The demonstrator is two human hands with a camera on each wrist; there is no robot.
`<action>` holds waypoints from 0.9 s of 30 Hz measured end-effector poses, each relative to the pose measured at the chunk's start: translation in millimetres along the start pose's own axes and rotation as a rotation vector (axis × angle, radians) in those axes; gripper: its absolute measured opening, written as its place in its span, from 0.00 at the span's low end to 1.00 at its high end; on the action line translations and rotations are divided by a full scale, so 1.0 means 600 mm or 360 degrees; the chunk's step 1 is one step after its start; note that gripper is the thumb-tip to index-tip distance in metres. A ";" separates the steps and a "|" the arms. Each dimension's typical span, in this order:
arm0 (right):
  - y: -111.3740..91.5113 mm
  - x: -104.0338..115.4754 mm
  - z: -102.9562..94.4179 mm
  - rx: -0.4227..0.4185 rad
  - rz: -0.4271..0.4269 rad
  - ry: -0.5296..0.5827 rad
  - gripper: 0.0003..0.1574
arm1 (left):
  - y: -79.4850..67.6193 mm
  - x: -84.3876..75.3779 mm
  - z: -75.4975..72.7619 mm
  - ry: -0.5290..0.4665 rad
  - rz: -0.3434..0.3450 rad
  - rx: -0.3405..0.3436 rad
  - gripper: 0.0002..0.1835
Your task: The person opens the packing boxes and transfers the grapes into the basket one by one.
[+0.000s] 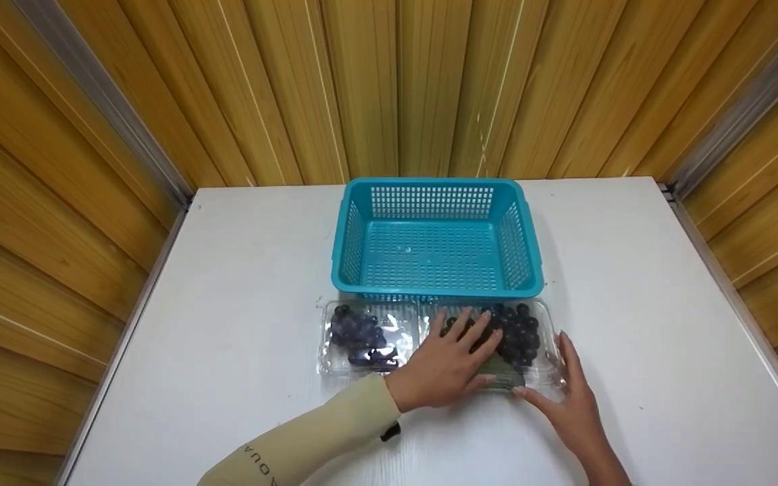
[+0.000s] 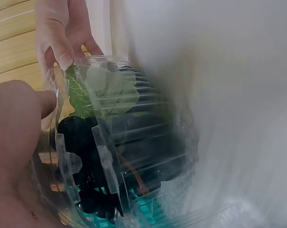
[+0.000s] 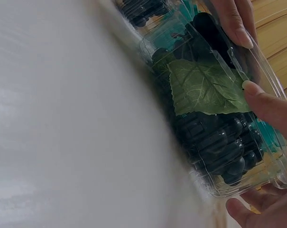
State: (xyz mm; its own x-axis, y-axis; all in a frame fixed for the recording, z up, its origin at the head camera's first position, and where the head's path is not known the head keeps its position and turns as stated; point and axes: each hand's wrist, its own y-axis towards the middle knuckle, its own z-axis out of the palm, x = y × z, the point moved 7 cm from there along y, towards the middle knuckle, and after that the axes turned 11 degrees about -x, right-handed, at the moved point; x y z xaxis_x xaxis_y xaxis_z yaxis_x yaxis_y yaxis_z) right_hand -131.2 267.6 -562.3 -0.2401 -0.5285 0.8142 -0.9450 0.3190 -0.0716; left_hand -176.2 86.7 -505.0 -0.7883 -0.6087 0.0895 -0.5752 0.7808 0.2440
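Observation:
A clear plastic clamshell box (image 1: 548, 378) lies on the white table, with dark grapes (image 1: 523, 334) and a green leaf (image 3: 205, 90) inside. My left hand (image 1: 444, 368) rests on its lid with fingers spread. At the box's right end, my right hand (image 1: 575, 408) holds the corner, thumb on the near edge and fingers along the end. The lid and tray rims (image 2: 105, 156) stand apart along the near side in the left wrist view. Just left of it lies a second clamshell box (image 1: 402, 320), lid down over dark grapes (image 1: 355, 327).
A turquoise plastic basket (image 1: 437, 292) with mesh sides stands directly behind both boxes. Wood-patterned panels (image 1: 423, 88) enclose the white table (image 1: 240, 283) at the back and sides. A small black object (image 1: 391, 432) shows under the left sleeve.

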 end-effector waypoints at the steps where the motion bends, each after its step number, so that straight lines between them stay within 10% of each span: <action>1: 0.000 -0.001 0.000 -0.0001 0.0003 0.0009 0.70 | 0.001 0.000 0.000 0.0000 0.0002 0.0008 0.35; 27: -0.004 -0.009 0.002 -0.0019 0.0020 0.0134 0.65 | 0.006 0.002 -0.012 -0.0020 -0.0007 0.0086 0.34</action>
State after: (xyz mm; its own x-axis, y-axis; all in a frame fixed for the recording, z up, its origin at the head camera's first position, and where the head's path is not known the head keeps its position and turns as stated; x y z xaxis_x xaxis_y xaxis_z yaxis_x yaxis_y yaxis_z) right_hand -128.0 268.8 -567.4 -0.2321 -0.4565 0.8589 -0.9393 0.3347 -0.0759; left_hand -177.7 88.1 -497.2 -0.7883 -0.6106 0.0762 -0.5893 0.7847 0.1921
